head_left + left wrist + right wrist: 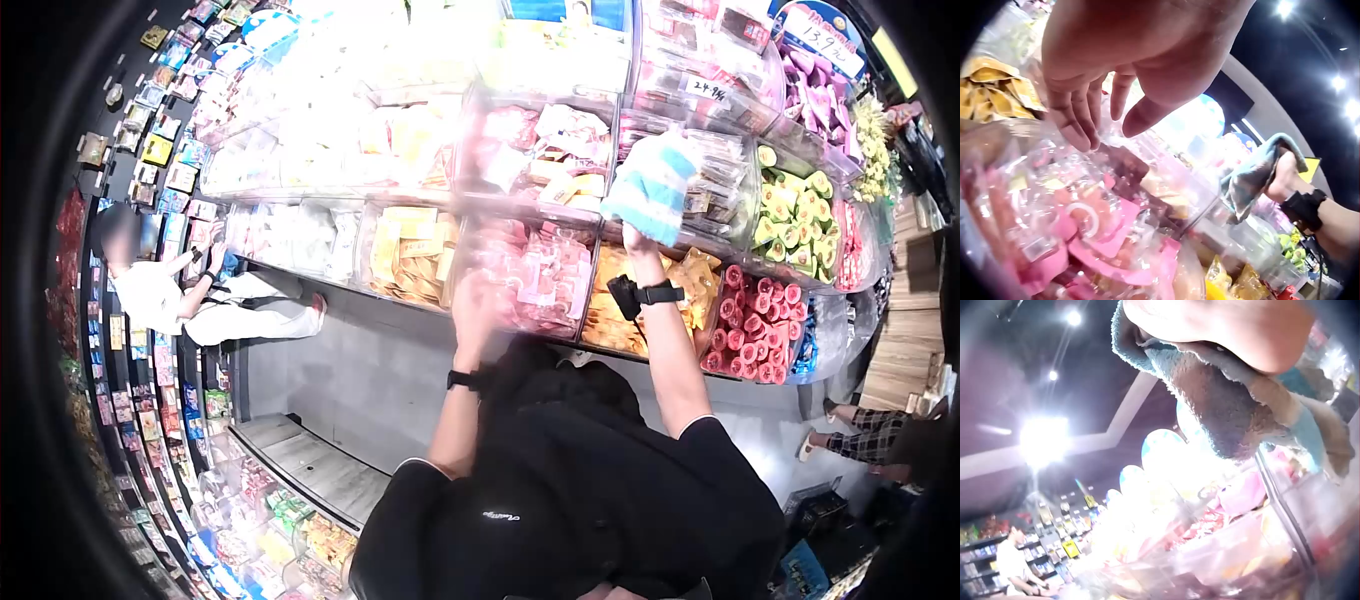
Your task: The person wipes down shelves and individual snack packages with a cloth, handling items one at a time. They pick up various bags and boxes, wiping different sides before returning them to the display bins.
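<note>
A blue-and-white striped cloth [655, 185] is gripped in my right hand [638, 242], raised over the bins beyond the orange packets. In the right wrist view the cloth [1222, 409] hangs down in folds under the hand [1229, 328], which hides part of it. Blurred in the head view, my left hand [478, 305] is at the near left of a bin of pink packets [540, 262]. The left wrist view shows that hand [1135, 53] with fingers pointing loosely down, fingertips close over clear-wrapped pink packets [1097, 234], nothing held.
Clear bins of yellow packets [412, 245], orange packets [615, 305], red-wrapped sweets [755, 325] and green avocado-shaped items [795, 215] surround the hands. Clear dividers stand between them. A person in white [150, 290] is at the left shelves; another person's legs [850, 435] show at right.
</note>
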Action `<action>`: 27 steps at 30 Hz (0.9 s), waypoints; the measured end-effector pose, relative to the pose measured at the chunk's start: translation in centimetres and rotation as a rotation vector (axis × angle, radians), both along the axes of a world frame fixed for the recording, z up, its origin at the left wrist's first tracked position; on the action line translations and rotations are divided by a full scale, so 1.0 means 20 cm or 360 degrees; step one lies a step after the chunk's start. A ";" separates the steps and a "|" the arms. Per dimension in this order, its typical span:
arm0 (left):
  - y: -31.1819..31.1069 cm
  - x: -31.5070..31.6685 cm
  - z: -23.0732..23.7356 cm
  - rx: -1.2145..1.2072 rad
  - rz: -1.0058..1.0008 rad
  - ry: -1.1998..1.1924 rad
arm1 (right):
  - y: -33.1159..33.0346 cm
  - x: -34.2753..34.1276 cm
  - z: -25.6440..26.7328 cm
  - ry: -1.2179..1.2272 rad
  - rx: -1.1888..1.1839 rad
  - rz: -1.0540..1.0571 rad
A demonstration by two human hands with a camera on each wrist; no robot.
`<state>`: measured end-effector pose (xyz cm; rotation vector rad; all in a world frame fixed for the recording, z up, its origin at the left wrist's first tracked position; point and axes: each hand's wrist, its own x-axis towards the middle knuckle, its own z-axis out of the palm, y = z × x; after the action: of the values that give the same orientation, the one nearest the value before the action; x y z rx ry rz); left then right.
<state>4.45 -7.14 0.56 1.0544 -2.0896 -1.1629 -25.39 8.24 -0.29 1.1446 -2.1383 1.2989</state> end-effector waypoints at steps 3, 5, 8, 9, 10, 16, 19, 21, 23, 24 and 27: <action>0.05 0.20 0.06 0.0062 0.0120 -0.0050 | -0.25 -0.04 -0.02 0.0135 0.0080 -0.0032; 0.04 0.29 0.06 0.0155 0.0266 -0.0117 | -0.34 -0.04 -0.05 -0.0145 0.0041 0.0092; 0.04 0.36 0.08 0.0145 0.0352 -0.0185 | -0.32 0.04 0.02 -0.0645 -0.0015 0.0064; 0.04 0.37 0.07 0.0165 0.0352 -0.0180 | -0.30 0.04 0.03 -0.0507 0.0209 0.0036; 0.05 0.38 0.06 0.0184 0.0354 -0.0176 | -0.29 0.07 0.03 -0.0625 -0.0045 0.0109; 0.07 0.28 0.02 0.0190 0.0190 -0.0104 | -0.11 0.26 0.37 -0.0773 -0.0467 0.0764; 0.06 0.22 0.01 0.0110 0.0036 -0.0163 | -0.10 0.19 0.22 -0.0040 0.0400 0.0135; 0.04 0.18 -0.01 0.0037 0.0034 -0.0108 | -0.03 0.19 0.26 0.0032 0.0457 0.0225; 0.03 0.18 -0.01 0.0162 0.0025 0.0023 | -0.03 0.15 0.17 0.0079 0.0510 0.0208; 0.03 0.18 -0.01 0.0167 0.0016 0.0024 | -0.02 0.16 0.17 0.0060 0.0509 0.0211; 0.02 0.20 0.03 0.0168 0.0049 -0.0009 | 0.00 0.17 0.20 0.0086 0.0574 0.0233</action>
<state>8.43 -6.72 1.09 1.1357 -2.0280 -1.2682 -21.99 8.31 3.73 1.4835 -2.3473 0.9459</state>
